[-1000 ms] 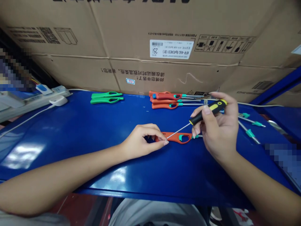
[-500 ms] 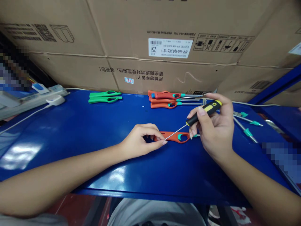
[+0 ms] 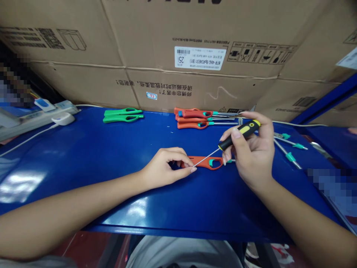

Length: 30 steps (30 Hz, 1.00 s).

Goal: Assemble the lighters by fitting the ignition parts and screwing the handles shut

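An orange lighter handle with a teal trigger (image 3: 208, 163) lies flat on the blue table (image 3: 92, 156). My left hand (image 3: 164, 168) pinches its left end and holds it down. My right hand (image 3: 252, 150) grips a black and yellow screwdriver (image 3: 239, 134). The thin metal shaft slants down to the left, and its tip touches the handle right beside my left fingertips.
Several orange lighters (image 3: 195, 118) lie stacked at the back centre, and two green handles (image 3: 122, 115) lie to their left. Loose metal rods with teal ends (image 3: 290, 149) lie at the right. A power strip (image 3: 39, 113) and white cable sit far left. Cardboard boxes (image 3: 195, 56) wall the back.
Both hands stay in place on the orange handle and the screwdriver. The view has shifted slightly, so everything sits a little further left and lower in the picture.
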### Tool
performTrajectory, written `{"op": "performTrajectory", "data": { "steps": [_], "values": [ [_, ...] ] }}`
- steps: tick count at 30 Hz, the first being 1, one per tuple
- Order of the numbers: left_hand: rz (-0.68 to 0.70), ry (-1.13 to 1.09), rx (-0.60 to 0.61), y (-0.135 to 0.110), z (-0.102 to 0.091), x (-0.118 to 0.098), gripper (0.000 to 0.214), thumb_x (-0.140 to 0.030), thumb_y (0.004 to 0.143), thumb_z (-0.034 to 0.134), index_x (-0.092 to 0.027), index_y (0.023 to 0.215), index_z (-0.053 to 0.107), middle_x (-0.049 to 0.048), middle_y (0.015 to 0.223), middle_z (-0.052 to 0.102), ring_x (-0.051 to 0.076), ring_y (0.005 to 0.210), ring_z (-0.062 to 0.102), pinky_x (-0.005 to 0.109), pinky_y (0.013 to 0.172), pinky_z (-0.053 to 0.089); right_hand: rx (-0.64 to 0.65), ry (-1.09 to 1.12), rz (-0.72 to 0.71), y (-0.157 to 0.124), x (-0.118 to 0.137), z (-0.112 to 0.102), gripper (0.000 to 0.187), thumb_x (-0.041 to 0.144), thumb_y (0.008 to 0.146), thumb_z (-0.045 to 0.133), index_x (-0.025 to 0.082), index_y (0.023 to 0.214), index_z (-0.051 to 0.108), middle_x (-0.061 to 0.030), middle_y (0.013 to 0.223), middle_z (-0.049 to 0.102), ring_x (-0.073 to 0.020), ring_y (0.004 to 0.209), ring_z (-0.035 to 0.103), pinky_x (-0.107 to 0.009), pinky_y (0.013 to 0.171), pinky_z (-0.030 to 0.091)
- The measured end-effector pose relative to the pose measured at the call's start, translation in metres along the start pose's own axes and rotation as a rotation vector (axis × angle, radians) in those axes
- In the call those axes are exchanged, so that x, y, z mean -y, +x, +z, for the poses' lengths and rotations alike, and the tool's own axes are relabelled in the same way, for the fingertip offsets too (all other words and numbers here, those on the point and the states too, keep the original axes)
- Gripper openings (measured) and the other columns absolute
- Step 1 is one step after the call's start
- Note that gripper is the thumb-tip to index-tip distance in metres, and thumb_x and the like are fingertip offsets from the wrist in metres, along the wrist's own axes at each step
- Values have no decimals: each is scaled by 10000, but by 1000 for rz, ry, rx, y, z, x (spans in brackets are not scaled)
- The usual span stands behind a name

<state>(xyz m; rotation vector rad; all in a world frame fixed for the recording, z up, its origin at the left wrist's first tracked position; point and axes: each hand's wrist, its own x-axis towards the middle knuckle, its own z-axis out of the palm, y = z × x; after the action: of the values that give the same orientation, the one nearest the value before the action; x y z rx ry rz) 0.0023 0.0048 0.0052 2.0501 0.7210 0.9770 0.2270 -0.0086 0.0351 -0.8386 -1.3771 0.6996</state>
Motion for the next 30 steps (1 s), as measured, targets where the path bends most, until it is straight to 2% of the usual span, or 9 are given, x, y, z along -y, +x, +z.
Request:
{"op": "performTrajectory", "data": {
  "steps": [12, 18, 20, 23, 26, 30],
  "values": [
    [-20, 7, 24, -1, 2, 0, 96, -234, 864, 755, -145, 836, 781, 49, 781, 709, 105, 630, 584, 223, 578, 459, 40, -31, -90, -3, 7, 3, 340, 232, 944, 657, 382, 1225, 537, 12, 847, 679, -94, 403, 535, -266, 341, 488],
    [14, 44, 16, -3, 3, 1, 96, -220, 871, 747, -144, 819, 774, 50, 771, 719, 110, 631, 604, 227, 583, 471, 56, -42, -152, -7, 9, 4, 402, 173, 880, 722, 368, 1201, 580, -16, 859, 669, -170, 661, 683, -261, 395, 528],
    [26, 55, 28, -3, 3, 2, 91, -224, 873, 747, -150, 828, 776, 51, 781, 727, 118, 656, 627, 228, 593, 480, 86, -59, -147, -9, 10, 4, 442, 171, 879, 719, 375, 1242, 570, -15, 870, 674, -170, 655, 681, -259, 381, 531],
    [60, 74, 78, -3, 2, 2, 77, -224, 885, 739, -163, 861, 780, 51, 819, 739, 133, 721, 664, 240, 646, 509, 151, -61, -156, -10, 13, 4, 526, 170, 877, 717, 394, 1319, 544, -14, 869, 676, -171, 643, 680, -251, 364, 531],
    [86, 118, 121, -2, 0, 2, 91, -256, 877, 760, -180, 924, 778, 55, 898, 741, 160, 828, 682, 282, 772, 543, 196, -69, -170, -10, 16, 4, 550, 160, 870, 721, 408, 1330, 548, -22, 917, 675, -180, 693, 698, -257, 388, 540],
    [115, 272, 100, 0, -5, 1, 412, -409, 789, 838, -210, 1132, 724, 75, 1049, 705, 228, 1000, 649, 377, 924, 537, 167, -102, -187, -7, 17, 2, 500, 183, 875, 726, 396, 1296, 562, -32, 975, 674, -185, 700, 700, -289, 430, 559]
  ]
}}
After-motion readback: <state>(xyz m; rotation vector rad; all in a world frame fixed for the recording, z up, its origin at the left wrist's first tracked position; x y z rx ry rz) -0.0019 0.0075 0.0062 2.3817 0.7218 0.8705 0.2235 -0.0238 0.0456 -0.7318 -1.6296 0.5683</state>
